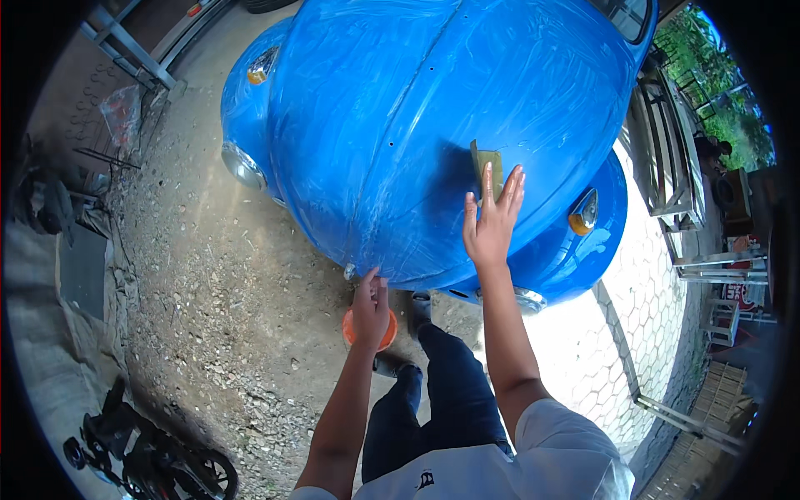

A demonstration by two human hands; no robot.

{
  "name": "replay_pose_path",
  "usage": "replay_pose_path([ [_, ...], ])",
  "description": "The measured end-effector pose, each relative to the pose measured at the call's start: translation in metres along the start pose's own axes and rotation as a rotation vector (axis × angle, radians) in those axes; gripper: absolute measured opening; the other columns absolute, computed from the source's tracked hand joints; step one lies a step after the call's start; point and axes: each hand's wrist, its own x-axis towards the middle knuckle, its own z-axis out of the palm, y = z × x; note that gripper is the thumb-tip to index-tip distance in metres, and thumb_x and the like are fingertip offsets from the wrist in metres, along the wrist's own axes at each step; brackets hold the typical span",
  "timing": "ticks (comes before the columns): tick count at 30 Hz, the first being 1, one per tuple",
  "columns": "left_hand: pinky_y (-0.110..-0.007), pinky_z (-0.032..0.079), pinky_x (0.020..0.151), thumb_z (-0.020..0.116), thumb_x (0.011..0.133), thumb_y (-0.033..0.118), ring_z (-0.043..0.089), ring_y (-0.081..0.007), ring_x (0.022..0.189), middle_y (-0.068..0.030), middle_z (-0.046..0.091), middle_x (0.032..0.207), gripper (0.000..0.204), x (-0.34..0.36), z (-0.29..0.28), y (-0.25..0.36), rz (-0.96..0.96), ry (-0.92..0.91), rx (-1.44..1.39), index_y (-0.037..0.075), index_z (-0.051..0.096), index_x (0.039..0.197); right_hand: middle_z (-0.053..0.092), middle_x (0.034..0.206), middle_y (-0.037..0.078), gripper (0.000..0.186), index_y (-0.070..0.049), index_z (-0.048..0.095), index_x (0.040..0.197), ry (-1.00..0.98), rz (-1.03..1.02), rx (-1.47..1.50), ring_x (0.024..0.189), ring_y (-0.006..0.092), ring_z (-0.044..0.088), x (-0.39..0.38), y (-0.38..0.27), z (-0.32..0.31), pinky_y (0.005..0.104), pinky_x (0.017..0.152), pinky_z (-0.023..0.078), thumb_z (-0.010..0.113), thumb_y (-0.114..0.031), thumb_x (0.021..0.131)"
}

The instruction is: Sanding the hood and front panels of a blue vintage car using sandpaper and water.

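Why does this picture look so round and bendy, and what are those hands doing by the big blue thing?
There's no robot here, just a person with two bare hands. The picture comes from a wide fisheye camera on that person's head, looking down, so straight things look curved.

The big blue thing is the rounded front of a car. Its paint has pale, swirly streaks on it.

The right hand is spread out, with its fingers over a flat, yellowish-green piece on the car. It might be a pad or folded paper; I can't tell.

The left hand is by the car's lower edge, in front of an orange bucket in our view. I can't see anything in it.
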Motion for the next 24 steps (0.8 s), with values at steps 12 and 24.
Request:
replay_pose_path([
  [12, -0.052, 0.039, 0.11, 0.055, 0.103, 0.025, 0.053, -0.0417, 0.127, -0.022, 0.059, 0.136, 0.04, 0.161, 0.113, 0.202, 0.75, -0.104, 0.504, -0.002, 0.061, 0.132, 0.037, 0.165, 0.006, 0.074, -0.025, 0.041, 0.159, -0.409, -0.055, 0.13, 0.153, 0.0233, 0.033, -0.026, 0.064, 0.005, 0.0547, 0.124, 0.023, 0.05, -0.065, 0.099],
  [24, -0.049, 0.018, 0.128, 0.057, 0.102, 0.039, 0.028, -0.033, 0.155, -0.0146, 0.041, 0.163, 0.051, 0.338, 0.352, 0.346, 1.051, -0.336, 0.835, 0.01, 0.058, 0.145, 0.023, 0.169, 0.021, 0.066, -0.014, 0.032, 0.163, -0.042, 0.52, -0.085, 0.157, 0.0419, 0.018, 0.154, 0.204, -0.005, 0.0601, 0.126, 0.008, 0.039, -0.049, 0.108],
])
